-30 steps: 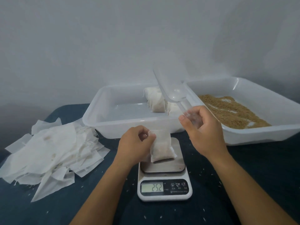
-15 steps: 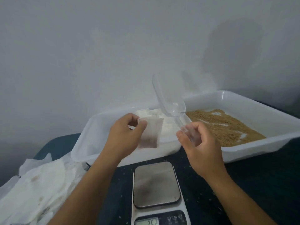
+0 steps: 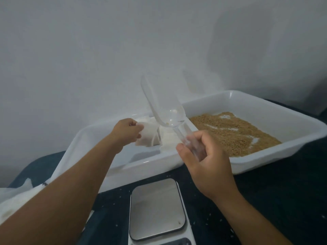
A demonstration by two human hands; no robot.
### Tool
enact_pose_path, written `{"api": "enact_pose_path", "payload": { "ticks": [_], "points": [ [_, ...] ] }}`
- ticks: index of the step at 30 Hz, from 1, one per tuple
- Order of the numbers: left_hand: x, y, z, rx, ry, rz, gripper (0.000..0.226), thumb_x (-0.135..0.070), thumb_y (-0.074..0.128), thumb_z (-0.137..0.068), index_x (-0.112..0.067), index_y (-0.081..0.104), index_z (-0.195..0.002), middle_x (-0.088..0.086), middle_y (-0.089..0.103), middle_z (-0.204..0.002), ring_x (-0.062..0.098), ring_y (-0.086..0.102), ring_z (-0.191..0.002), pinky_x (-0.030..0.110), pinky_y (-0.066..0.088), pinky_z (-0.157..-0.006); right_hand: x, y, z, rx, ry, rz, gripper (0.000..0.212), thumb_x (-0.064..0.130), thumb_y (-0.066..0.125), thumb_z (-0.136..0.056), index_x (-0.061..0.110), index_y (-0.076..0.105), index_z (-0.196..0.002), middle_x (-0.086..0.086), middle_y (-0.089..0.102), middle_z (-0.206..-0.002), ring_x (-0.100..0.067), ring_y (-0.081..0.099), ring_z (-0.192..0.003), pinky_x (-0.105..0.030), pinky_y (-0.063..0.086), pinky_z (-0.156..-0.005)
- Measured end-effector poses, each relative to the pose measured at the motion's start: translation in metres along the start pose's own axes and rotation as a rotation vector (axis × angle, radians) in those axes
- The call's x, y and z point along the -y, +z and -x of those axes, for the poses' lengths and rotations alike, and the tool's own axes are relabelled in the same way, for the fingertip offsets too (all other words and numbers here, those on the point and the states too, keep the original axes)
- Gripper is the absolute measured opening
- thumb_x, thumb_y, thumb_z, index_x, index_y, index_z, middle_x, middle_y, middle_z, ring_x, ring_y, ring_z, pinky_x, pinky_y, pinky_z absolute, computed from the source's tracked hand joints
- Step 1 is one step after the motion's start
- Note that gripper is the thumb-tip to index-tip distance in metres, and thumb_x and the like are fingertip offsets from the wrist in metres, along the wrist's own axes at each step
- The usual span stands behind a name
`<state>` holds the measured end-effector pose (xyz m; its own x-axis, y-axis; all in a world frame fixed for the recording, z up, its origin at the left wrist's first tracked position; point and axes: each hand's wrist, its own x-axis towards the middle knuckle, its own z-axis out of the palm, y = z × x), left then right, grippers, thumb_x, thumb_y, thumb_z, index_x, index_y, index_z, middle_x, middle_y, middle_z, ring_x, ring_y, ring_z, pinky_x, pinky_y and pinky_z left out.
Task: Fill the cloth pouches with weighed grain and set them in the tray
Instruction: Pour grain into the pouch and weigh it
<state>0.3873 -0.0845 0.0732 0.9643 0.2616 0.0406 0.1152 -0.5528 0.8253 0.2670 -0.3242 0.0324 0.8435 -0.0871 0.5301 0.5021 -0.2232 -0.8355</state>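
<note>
My left hand (image 3: 127, 130) pinches a filled white cloth pouch (image 3: 148, 137) by its top edge, holding it inside the left white tray (image 3: 141, 162), against the other pouches (image 3: 169, 137) standing at its right end. Brown grain (image 3: 233, 132) lies spread thin in the right tray (image 3: 276, 156), with bare white patches showing through it
</note>
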Motion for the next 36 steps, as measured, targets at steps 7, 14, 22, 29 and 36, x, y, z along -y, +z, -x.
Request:
{"api": "enact_pose_path", "payload": {
  "ticks": [7,14,22,29,36],
  "points": [
    [0.007,0.028,-0.019,0.137,-0.199,0.171,0.015,-0.01,0.056,-0.103,0.0,0.06,-0.114,0.012,0.064,-0.099,0.017,0.07,-0.074,0.023,0.06,-0.062,0.002,-0.001,0.001,0.013,-0.018,-0.005,0.017,0.04,0.075,-0.091,0.032,0.06,-0.092,0.024,0.066,-0.091,-0.003,0.065,-0.081,-0.011,0.047,-0.064],
    [0.007,0.042,-0.036,0.103,-0.348,0.428,0.007,-0.002,0.049,-0.106,0.002,0.054,-0.104,0.017,0.056,-0.096,0.023,0.065,-0.074,0.024,0.06,-0.056,0.005,-0.003,-0.003,-0.01,-0.019,-0.019,0.019,0.046,0.07,-0.086,0.03,0.059,-0.09,0.024,0.062,-0.08,-0.001,0.06,-0.07,-0.009,0.044,-0.059],
    [0.006,0.032,-0.036,0.004,-0.376,0.363,0.009,-0.011,0.061,-0.102,-0.007,0.054,-0.105,0.008,0.05,-0.097,0.02,0.062,-0.074,0.022,0.058,-0.049,0.002,-0.005,-0.002,0.01,0.032,-0.02,0.017,0.04,0.075,-0.09,0.032,0.06,-0.092,0.024,0.066,-0.098,0.001,0.066,-0.088,-0.011,0.05,-0.07],
    [-0.019,-0.029,0.016,-0.162,-0.086,0.448,0.028,-0.015,0.066,-0.099,-0.018,0.056,-0.125,0.004,0.062,-0.112,0.018,0.068,-0.084,0.026,0.055,-0.068,-0.001,-0.002,-0.001,0.042,0.043,-0.007,0.015,0.04,0.073,-0.09,0.033,0.061,-0.094,0.035,0.063,-0.103,0.013,0.062,-0.093,-0.003,0.045,-0.072],
    [0.02,-0.079,0.169,-0.098,0.193,0.032,0.012,-0.037,0.063,-0.098,-0.042,0.065,-0.108,-0.021,0.07,-0.093,0.004,0.07,-0.073,0.018,0.053,-0.06,-0.007,0.003,0.002,0.115,0.053,0.049,0.016,0.048,0.07,-0.088,0.039,0.059,-0.095,0.046,0.058,-0.107,0.02,0.058,-0.099,-0.007,0.045,-0.071]
  ]
}}
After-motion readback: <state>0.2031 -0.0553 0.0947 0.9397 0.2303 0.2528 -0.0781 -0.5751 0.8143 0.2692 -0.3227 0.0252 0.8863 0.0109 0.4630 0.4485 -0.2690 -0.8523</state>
